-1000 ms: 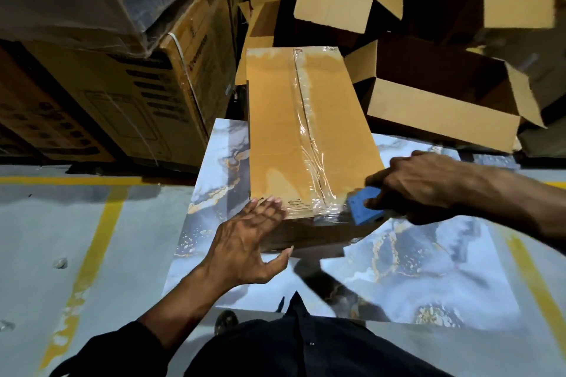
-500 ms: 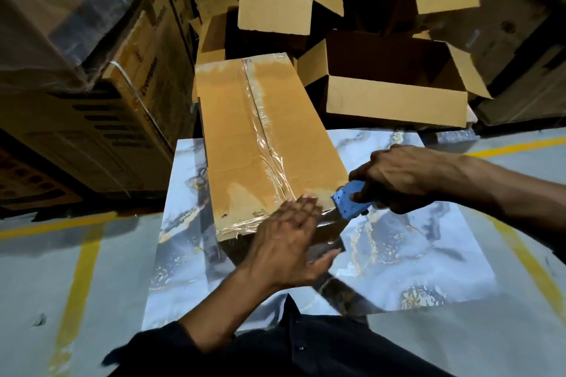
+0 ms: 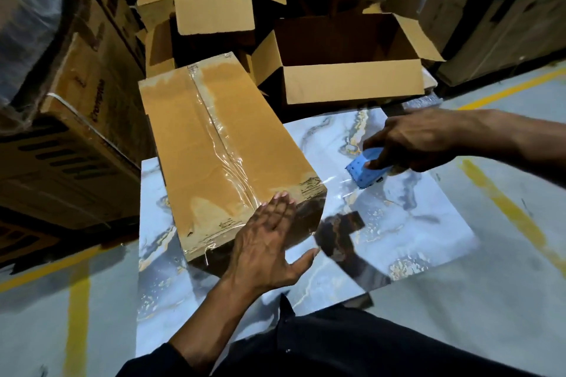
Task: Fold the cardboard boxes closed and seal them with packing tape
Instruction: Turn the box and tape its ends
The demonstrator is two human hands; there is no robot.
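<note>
A: The taped cardboard box (image 3: 226, 150) sits on the marbled board (image 3: 398, 223). The left hand (image 3: 269, 242) presses flat, fingers straight, on its near end. What might go wrong?

B: The right hand (image 3: 413, 144) grips the blue tape dispenser (image 3: 366, 170), a clear tape strip (image 3: 337, 184) stretched back to the box corner. Pulled askew, I judge it could wrinkle or lift off.

A: Anything hidden?

B: The near end face is dark and covered; the tape roll is hidden by the fingers.
</note>
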